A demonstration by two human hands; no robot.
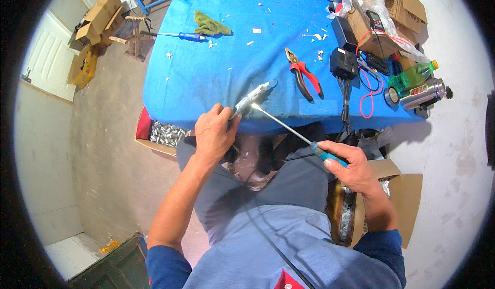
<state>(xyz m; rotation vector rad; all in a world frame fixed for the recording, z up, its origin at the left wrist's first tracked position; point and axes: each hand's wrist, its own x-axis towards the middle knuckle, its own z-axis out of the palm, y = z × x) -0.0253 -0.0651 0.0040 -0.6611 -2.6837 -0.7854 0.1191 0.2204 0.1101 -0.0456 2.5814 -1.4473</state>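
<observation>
My left hand (212, 133) is closed round the near end of a silvery elongated metal part (251, 98), which rests slantwise at the table's front edge. In my right hand (353, 166) is a screwdriver (289, 128), gripped by its blue handle. Its shaft points up and left, and the tip lies at the side of the metal part; whether it touches cannot be made out. Pliers with red and black handles (304, 76) lie to the right of the part. A dark smudge marks the blue cloth around it.
On the blue-covered table (206, 72) are another screwdriver (188, 36), green rags (211, 25) and white scraps. Black adapters (344, 62) with cables, a green bottle (417, 73) and a steel flask (424, 93) crowd the right side. A box of small metal pieces (167, 133) stands below the left edge.
</observation>
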